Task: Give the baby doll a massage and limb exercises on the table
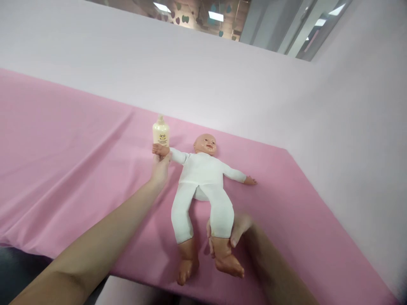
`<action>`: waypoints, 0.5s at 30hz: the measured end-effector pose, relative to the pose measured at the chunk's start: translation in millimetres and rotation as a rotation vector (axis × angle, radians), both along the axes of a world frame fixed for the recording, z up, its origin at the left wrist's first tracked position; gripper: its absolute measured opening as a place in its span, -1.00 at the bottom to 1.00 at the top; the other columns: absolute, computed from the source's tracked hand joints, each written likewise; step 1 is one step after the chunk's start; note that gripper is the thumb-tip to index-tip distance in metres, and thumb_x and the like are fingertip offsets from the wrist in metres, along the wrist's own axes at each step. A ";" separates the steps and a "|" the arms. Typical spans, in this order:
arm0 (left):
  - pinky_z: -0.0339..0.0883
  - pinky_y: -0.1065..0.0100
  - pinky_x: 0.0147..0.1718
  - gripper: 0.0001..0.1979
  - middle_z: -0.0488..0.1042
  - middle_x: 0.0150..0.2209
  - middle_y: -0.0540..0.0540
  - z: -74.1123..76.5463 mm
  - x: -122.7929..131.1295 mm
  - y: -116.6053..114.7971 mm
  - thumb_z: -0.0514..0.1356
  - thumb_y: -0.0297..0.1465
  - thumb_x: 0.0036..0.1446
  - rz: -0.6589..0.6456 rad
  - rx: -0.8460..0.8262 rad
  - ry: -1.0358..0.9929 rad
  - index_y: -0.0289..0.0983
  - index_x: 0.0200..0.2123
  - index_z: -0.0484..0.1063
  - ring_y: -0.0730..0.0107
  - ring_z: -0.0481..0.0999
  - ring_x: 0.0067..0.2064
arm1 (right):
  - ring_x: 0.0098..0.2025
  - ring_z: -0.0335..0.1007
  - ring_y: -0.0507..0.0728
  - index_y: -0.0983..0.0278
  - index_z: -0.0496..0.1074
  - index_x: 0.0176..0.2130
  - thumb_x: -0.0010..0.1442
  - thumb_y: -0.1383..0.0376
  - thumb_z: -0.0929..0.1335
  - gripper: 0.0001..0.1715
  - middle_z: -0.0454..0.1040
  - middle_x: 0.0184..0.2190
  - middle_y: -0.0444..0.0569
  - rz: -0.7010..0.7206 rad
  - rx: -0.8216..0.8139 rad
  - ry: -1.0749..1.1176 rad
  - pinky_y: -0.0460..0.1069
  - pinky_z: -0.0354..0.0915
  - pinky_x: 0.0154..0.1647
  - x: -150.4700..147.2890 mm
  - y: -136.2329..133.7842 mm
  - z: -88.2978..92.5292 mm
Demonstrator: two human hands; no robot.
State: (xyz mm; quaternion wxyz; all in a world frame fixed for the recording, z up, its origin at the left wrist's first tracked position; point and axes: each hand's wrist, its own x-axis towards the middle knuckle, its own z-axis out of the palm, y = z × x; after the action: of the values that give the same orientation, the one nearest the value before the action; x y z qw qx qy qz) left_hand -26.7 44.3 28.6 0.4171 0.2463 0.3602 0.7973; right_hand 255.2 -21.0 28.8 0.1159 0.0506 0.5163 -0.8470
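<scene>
A baby doll [203, 169] with a white cloth body lies on its back, head toward the wall and feet toward me. Its arms are spread out to both sides. My left hand [160, 168] is closed around the doll's arm near the wrist, on the left of the picture. Just behind that wrist stands a cream-coloured pump bottle [161, 132], its lower part hidden by the doll's hand. My right hand [240, 228] wraps the doll's lower leg on the right from beneath, with fingertips showing on the inner side and the thumb on the outer side.
The pink sheet [79, 140] covers the table and has long folds on the left. A white wall [190, 80] runs along the far side, and another white wall [359, 140] stands at the right. A window [197, 17] is set above the far wall.
</scene>
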 end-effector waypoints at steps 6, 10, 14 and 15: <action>0.24 0.14 0.22 -0.60 0.53 0.01 -0.11 7.6 15.5 -18.6 0.38 -0.51 -0.07 -0.141 0.083 0.467 -0.21 -0.10 0.49 0.18 0.48 0.11 | -0.32 0.53 0.18 0.28 0.41 -0.13 -0.03 -0.04 0.50 -0.40 0.54 -0.39 0.02 -0.452 -0.091 0.032 0.11 0.44 -0.21 15.4 -1.3 -16.7; 0.20 0.10 0.25 -0.61 0.55 0.03 -0.05 -0.2 15.6 -23.6 0.32 -0.48 -0.01 -0.305 0.183 0.952 -0.12 -0.06 0.54 0.12 0.46 0.16 | -0.45 0.41 0.04 0.23 0.40 -0.07 0.06 -0.16 0.41 -0.37 0.45 -0.45 -0.16 -0.754 -0.097 0.152 0.05 0.43 -0.18 12.1 0.3 -14.2; 0.21 0.07 0.26 -0.69 0.55 0.06 -0.06 -7.9 14.9 -21.3 0.24 -0.42 0.10 -0.341 0.290 1.188 -0.10 -0.06 0.56 0.10 0.39 0.24 | -0.43 0.40 0.02 0.31 0.45 -0.10 0.17 -0.06 0.37 -0.47 0.48 -0.41 -0.12 -1.033 -0.111 0.128 -0.01 0.40 -0.23 2.1 0.3 -8.9; 0.21 0.06 0.26 -0.69 0.54 0.07 -0.06 -9.3 15.1 -20.5 0.23 -0.42 0.12 -0.330 0.300 1.211 -0.10 -0.05 0.56 0.11 0.39 0.25 | -0.41 0.42 0.01 0.29 0.45 -0.13 0.19 -0.05 0.36 -0.52 0.49 -0.39 -0.12 -1.037 -0.100 0.082 -0.03 0.39 -0.24 0.1 0.2 -8.2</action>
State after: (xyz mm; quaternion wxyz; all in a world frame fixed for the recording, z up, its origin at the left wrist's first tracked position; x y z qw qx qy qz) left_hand -11.5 23.8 19.2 0.2182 0.7606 0.3737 0.4840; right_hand 255.3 -20.7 20.6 -0.3367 0.2609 0.3864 -0.8181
